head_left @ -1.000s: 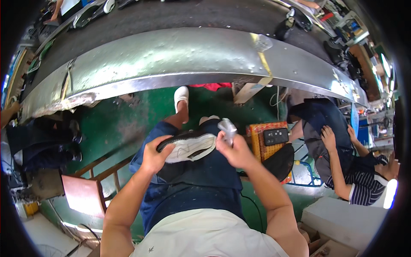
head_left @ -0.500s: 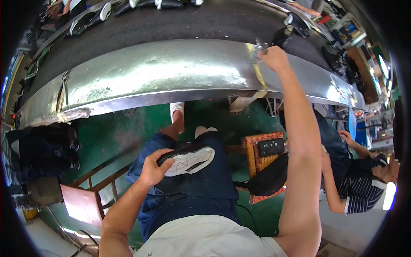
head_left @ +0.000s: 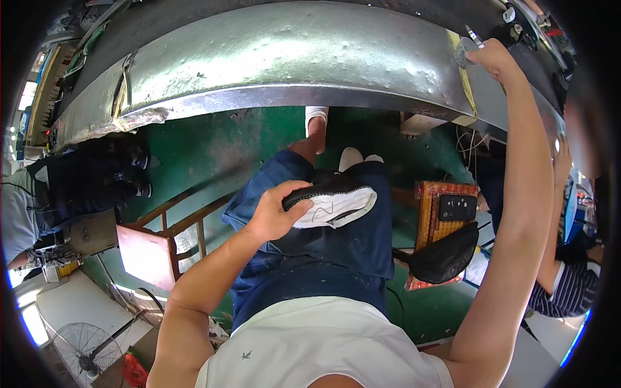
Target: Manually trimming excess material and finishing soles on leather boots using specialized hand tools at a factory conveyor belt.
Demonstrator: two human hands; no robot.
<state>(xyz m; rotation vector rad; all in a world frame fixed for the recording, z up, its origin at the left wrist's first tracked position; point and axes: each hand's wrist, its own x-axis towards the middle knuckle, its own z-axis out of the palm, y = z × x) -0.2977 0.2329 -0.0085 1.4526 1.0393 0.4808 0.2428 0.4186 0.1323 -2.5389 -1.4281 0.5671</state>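
My left hand (head_left: 283,210) grips a shoe upper (head_left: 333,205), black on the outside with white lining showing, resting on my lap over dark blue shorts. Its thumb presses on the white side while the fingers go over the black side. Far to the right, my right hand (head_left: 497,61) reaches out to the metal edge of the bench (head_left: 291,58). Its fingers are closed at a slim silver tool (head_left: 474,37), whose tip sticks up beyond them. A small grey round object (head_left: 464,53) sits against the fingers by a yellow strip (head_left: 462,77); its kind is unclear.
On the right, a woven-topped stool (head_left: 427,220) carries a black phone-like object (head_left: 458,208) and a black pouch (head_left: 445,253). A wooden chair (head_left: 149,252) stands left, a fan (head_left: 84,349) lower left. Other people sit at both sides. The dark belt (head_left: 213,14) runs behind the metal edge.
The whole view has shifted, so the bench edge appears higher and things lie further right. My left hand keeps the shoe upper on my lap; my right hand stays near the yellow strip.
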